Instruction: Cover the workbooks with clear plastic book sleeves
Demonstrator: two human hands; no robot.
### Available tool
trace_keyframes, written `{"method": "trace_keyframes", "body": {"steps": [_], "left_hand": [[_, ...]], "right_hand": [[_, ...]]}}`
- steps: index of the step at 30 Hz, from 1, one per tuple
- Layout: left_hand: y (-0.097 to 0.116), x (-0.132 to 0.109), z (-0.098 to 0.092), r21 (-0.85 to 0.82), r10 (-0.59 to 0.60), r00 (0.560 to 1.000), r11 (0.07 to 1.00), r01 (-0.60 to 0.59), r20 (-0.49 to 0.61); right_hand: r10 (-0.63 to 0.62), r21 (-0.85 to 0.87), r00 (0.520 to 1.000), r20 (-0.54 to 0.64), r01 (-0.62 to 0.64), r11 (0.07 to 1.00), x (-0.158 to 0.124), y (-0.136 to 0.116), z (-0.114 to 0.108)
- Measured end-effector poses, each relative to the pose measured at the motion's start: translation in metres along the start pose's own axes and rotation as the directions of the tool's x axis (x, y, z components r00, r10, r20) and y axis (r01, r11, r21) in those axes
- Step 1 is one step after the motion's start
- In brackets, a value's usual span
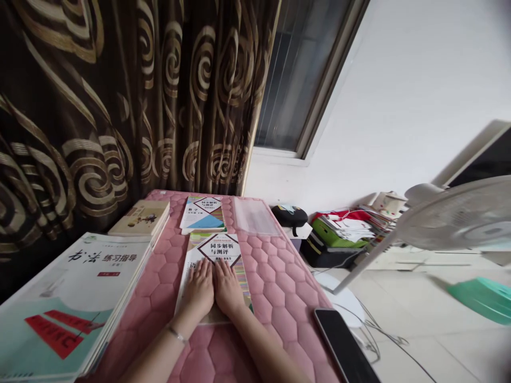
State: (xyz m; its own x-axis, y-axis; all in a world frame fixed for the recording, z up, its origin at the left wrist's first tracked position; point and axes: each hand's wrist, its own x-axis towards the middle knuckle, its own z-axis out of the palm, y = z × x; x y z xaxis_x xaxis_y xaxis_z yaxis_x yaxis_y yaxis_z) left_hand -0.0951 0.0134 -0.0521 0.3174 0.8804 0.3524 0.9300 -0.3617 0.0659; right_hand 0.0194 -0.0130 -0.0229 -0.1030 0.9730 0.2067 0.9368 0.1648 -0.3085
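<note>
Both hands rest flat, side by side, on the cover of a workbook point(221, 247) with a dark diamond-shaped title frame. My left hand point(199, 290) has its fingers stretched out over the left part of the cover; a silver bracelet point(176, 334) circles that wrist. Touching it at the thumb side, my right hand point(228, 287) also lies with fingers extended on the cover. Neither hand grips anything. Just beyond the workbook lies another with a blue and white cover point(203, 215). Both lie on a pink quilted cover point(275, 298).
On the left stand a stack of large books point(80, 287) and a smaller book stack point(139, 217). A clear plastic sheet or sleeve point(255, 215) lies at the back. A phone point(343, 343) sits at the right edge. Beyond are a white fan point(455, 218), cables and a curtain point(191, 96).
</note>
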Motion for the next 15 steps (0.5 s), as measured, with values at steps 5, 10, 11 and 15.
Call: {"method": "trace_keyframes", "body": {"steps": [5,10,11,15], "left_hand": [[-0.038,-0.012,0.009,0.021,-0.024,0.998,0.999,0.026,-0.059],[-0.048,-0.012,-0.011,-0.048,-0.199,0.979,0.979,0.196,-0.052],[-0.049,-0.007,-0.015,-0.097,-0.245,0.969,0.966,0.241,-0.033],[-0.054,0.021,-0.021,-0.266,-0.366,0.930,0.893,0.363,0.038]], "right_hand": [[0.145,-0.032,0.989,-0.012,-0.146,0.989,-0.006,0.021,0.017],[0.294,-0.077,0.950,-0.102,-0.303,0.950,-0.010,0.032,0.009],[0.311,-0.072,0.941,-0.131,-0.321,0.944,-0.008,0.032,0.007],[0.364,-0.076,0.905,-0.221,-0.389,0.918,0.002,0.027,0.000]]}}
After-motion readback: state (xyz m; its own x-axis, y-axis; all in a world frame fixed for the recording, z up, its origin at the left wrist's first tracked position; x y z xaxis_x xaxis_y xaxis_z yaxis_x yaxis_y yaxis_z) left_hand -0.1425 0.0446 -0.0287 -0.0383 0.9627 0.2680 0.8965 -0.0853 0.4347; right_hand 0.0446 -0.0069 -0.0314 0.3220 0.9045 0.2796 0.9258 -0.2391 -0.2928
